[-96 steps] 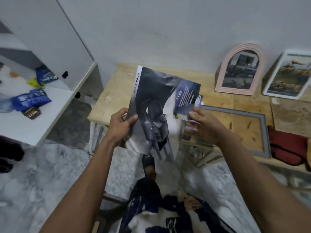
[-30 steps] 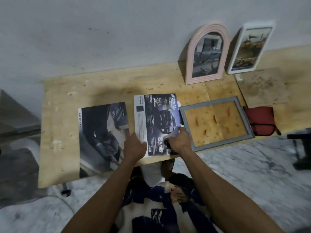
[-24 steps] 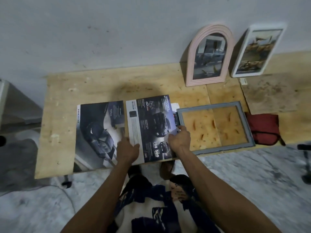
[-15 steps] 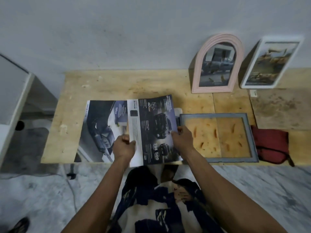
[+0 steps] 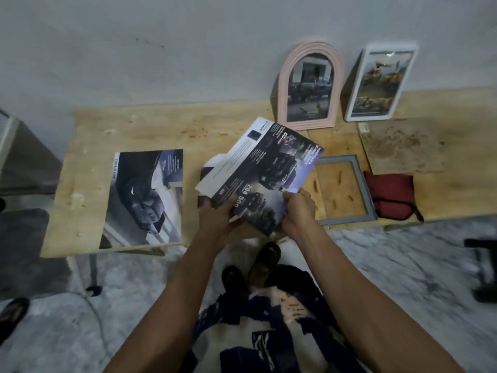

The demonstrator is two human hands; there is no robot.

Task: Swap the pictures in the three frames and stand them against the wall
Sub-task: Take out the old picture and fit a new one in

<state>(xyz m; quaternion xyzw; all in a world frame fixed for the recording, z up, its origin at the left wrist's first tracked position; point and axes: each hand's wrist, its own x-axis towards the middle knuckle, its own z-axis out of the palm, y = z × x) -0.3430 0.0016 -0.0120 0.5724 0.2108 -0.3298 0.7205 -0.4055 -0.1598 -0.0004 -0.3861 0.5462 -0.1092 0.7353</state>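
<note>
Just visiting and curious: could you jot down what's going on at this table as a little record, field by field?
Left hand: left hand grips the near edge of the car brochure pages
Right hand: right hand holds the same pages, lifted off the table and tilted
Loose sheet: dark car page lies flat on the wooden table
Empty frame: grey frame lies flat, no picture in it
Standing frames: pink arched frame and white frame lean on the wall, both filled
Other: red pouch beside the grey frame
</note>
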